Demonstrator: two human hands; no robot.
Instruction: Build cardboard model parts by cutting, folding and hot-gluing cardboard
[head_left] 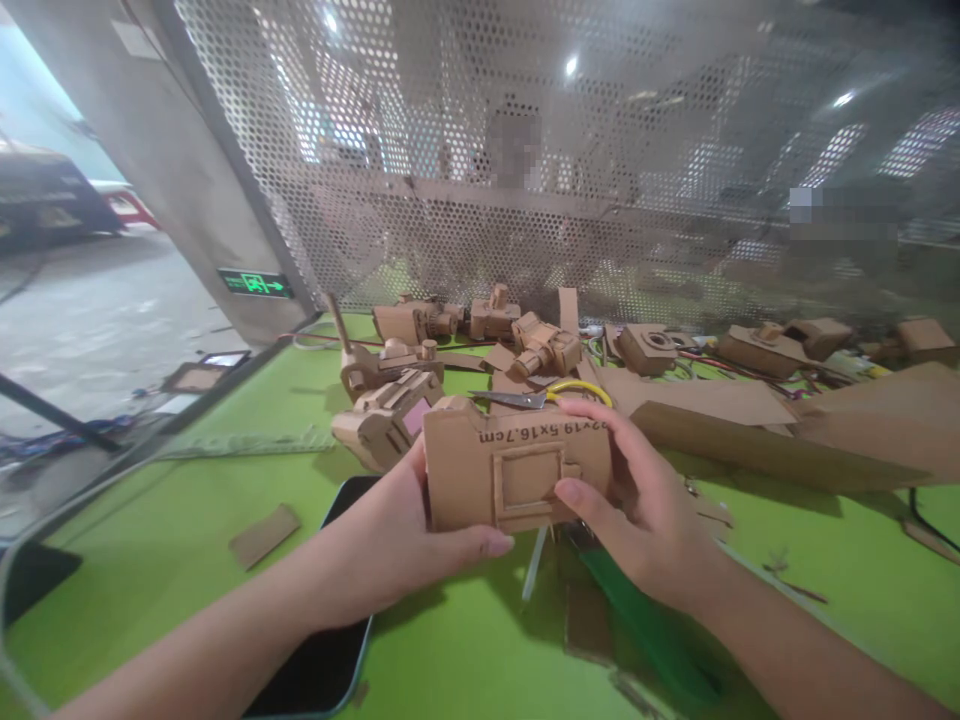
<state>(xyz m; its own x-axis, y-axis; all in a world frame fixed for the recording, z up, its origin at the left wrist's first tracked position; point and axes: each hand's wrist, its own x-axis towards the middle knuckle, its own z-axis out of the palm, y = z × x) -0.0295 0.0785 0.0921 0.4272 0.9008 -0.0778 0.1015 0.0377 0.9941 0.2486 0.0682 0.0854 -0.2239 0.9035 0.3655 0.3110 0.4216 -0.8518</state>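
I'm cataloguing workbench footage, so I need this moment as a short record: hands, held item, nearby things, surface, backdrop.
Left hand: holds the left end of the cardboard piece, thumb along its lower edge
Right hand: holds its right end
Held item: printed characters near its top, raised rectangular frame below
Behind it: yellow-handled scissors, several other cardboard models
Under left forearm: dark flat object, partly hidden
Surface: green tabletop
Backdrop: perforated panel

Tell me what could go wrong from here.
The right hand could knock the yellow-handled metal scissors just behind the brown boxy cardboard model. A hard squeeze from its thumb might dent the model's raised rectangular cardboard frame. If dropped, the model might strike the dark, flat, blue-edged device under the left forearm.
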